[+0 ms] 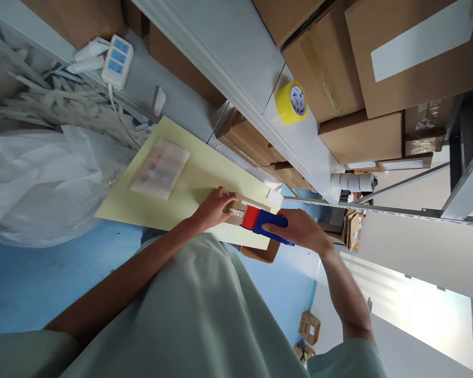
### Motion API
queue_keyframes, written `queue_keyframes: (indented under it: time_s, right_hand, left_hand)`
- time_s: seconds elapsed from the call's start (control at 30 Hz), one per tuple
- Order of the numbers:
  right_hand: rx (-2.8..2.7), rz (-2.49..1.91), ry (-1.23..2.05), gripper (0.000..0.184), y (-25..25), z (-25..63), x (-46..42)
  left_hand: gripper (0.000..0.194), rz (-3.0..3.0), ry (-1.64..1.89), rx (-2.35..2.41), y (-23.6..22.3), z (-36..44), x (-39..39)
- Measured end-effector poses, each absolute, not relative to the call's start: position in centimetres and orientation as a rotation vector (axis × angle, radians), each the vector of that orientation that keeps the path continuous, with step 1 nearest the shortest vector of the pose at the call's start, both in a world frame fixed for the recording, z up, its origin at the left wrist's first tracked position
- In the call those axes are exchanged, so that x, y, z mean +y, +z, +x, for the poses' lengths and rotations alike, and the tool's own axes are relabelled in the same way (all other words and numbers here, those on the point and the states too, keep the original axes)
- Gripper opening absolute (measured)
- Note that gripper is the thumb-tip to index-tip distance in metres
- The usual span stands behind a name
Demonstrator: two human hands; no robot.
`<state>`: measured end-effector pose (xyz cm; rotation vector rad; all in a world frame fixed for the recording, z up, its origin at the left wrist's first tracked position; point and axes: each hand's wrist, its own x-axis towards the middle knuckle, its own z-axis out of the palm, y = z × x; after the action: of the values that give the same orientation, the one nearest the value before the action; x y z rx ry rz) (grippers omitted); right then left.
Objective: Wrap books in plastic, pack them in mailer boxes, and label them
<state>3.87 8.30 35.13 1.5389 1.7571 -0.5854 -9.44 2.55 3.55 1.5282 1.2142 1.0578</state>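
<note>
My right hand (pixel 295 228) is wrapped round a blue tape dispenser (pixel 264 223) with a red front part. The dispenser's red end rests against a small cardboard box (pixel 234 216) on the pale yellow board (pixel 205 170). With its fingers bent at the box's left end, my left hand (pixel 215 210) grips the box. A strip of clear tape shows on the cardboard between the hand and the dispenser. Farther left on the board lies a flat packet in translucent wrapping (pixel 161 168), its contents blurred.
A roll of yellow tape (pixel 291 102) stands on the grey shelf (pixel 236 47) beside stacked cartons (pixel 323 68). A white power strip (pixel 118 62) lies at upper left, above a large translucent plastic bag (pixel 55 184). Below the board's right end is an open carton (pixel 262 253).
</note>
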Motion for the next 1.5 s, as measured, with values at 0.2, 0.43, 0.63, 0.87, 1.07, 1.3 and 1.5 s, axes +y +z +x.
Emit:
queue_keyframes:
  time_s: [0.2, 0.43, 0.63, 0.87, 1.07, 1.3, 1.5]
  right_hand:
    - [1.724, 1.540, -0.534, 0.051, 34.4, 6.2, 8.1]
    - [1.705, 1.538, -0.579, 0.053, 31.1, 11.7, 8.3]
    - [1.724, 1.524, -0.676, 0.060, 26.4, 16.1, 8.8]
    - [1.807, 1.465, -0.770, 0.063, 22.6, 18.4, 8.8]
    - [1.890, 1.466, -0.840, 0.063, 20.7, 19.9, 8.7]
    - [1.986, 1.442, -0.847, 0.058, 19.3, 20.7, 8.6]
    - [1.994, 1.410, -0.861, 0.057, 19.4, 21.0, 8.4]
  left_hand:
    - [0.040, 1.535, 1.000, 1.282, 2.7, -9.5, 2.1]
    - [0.044, 1.559, 0.879, 1.296, 3.2, -9.9, 1.7]
    - [0.042, 1.588, 0.814, 1.320, 3.5, -10.4, 1.7]
    - [0.045, 1.492, 0.804, 1.372, 4.0, -10.4, 1.4]
    - [0.061, 1.268, 0.844, 1.507, 4.8, -8.9, 0.0]
    - [0.050, 0.890, 0.980, 1.990, 5.7, -3.4, -1.1]
    - [0.040, 0.822, 1.040, 2.229, 5.8, -1.7, -0.2]
